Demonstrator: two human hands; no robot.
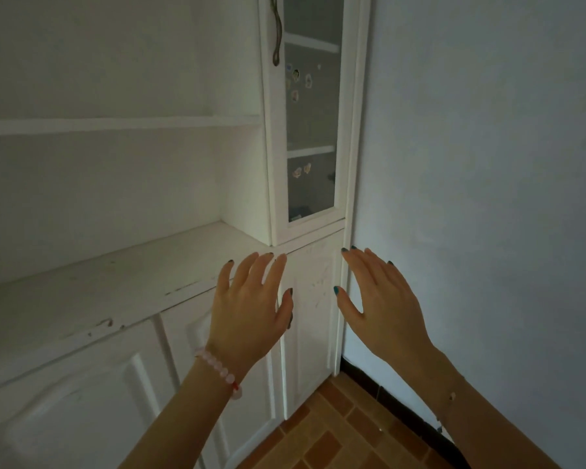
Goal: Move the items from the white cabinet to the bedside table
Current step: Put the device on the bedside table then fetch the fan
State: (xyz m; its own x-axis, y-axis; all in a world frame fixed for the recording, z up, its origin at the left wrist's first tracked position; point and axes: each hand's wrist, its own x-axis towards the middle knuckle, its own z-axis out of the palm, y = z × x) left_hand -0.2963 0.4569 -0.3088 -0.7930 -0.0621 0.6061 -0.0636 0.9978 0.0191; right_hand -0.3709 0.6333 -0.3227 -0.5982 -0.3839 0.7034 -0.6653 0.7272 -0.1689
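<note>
- No brand, label or readable writing shows anywhere; small stickers dot the glass, too small to make out.
- The cabinet is white painted wood, its ledge edge chipped and scuffed, with open shelves above on the left.
- At the cabinet's right end stands a tall narrow door with a frosted glass pane and a dark curved metal handle; shelves and a few dim shapes show behind the glass, too blurred to name.
- Below the ledge are raised-panel lower doors, shut.
- The floor is orange-brown brick-pattern tile; the wall on the right is plain and pale.
- The left hand is spread flat, fingers apart, holding nothing, raised before the ledge corner; a pink bead bracelet circles its wrist.
- The right hand is likewise spread and empty, before the cabinet's right edge, a thin chain bracelet on its wrist.
- Nails on both hands are painted dark teal.
</note>
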